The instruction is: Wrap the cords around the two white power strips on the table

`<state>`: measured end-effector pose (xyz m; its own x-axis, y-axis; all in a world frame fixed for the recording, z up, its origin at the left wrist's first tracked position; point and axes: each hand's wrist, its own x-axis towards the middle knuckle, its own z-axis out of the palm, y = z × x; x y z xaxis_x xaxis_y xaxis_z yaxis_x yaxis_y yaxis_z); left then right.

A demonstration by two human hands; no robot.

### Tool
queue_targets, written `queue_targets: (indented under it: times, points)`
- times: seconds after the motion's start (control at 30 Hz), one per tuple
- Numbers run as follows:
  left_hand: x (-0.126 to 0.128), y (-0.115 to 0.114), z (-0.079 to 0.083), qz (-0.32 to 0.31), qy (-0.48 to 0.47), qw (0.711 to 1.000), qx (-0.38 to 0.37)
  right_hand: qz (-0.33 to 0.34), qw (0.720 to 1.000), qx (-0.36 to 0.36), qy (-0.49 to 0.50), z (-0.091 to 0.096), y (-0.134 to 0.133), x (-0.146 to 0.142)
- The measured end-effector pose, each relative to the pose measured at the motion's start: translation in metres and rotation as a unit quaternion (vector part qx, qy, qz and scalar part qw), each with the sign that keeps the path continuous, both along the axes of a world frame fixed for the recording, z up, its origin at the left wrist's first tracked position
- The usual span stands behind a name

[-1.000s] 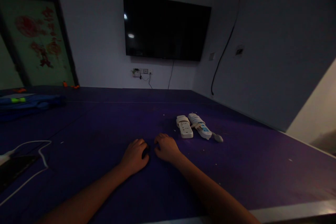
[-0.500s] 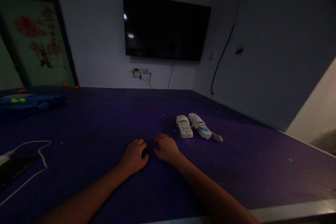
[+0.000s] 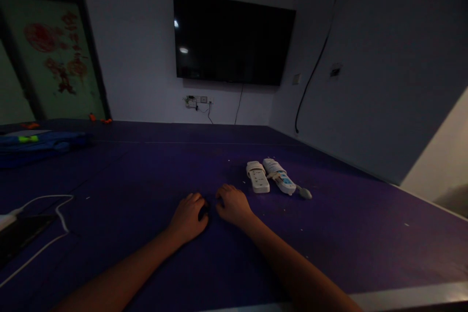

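Note:
My left hand (image 3: 188,217) rests on the purple surface (image 3: 164,170), fingers loosely bent and the thumb apart from them, nothing visible in the gap. Just to its right, a small space away, lies my right hand (image 3: 233,204), also loosely curved with thumb and fingers apart and no object showing in it. Nearest to the right hand is a white power strip (image 3: 260,183) with its cord wrapped round its far end. Beside that lies a second power strip (image 3: 285,183) with blue parts, likewise wrapped in cord; its grey-white plug (image 3: 305,193) sticks out to the right.
At the left, a white cable (image 3: 44,197) curves by a dark flat object (image 3: 22,236). Farther back lie blue cloth (image 3: 62,141) and small orange things (image 3: 106,121). A television (image 3: 234,39) hangs on the wall; a black cable (image 3: 310,70) runs down the right wall.
The whole view has shifted very slightly. Both hands and the power strips keep their places on the surface.

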<state>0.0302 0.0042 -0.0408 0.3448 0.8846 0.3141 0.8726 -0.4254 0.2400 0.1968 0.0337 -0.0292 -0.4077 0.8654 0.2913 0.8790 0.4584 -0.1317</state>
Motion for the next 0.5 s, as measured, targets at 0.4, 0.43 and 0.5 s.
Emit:
queue_targets:
  times: [0.4, 0.43, 0.5]
  points:
    - [-0.0003, 0.0, 0.0018, -0.01, 0.012, 1.0, -0.008, 0.007, 1.0, -0.015, -0.023, -0.0026, -0.0001, -0.0016]
    - [-0.0005, 0.0002, 0.0013, -0.011, 0.011, 1.0, -0.005, 0.007, 1.0, -0.013, -0.021, -0.0026, -0.0004, -0.0017]
    - [-0.0008, 0.0006, 0.0001, -0.012, 0.011, 1.0, 0.001, 0.006, 1.0, -0.012, -0.02, -0.0025, -0.0007, -0.0019]
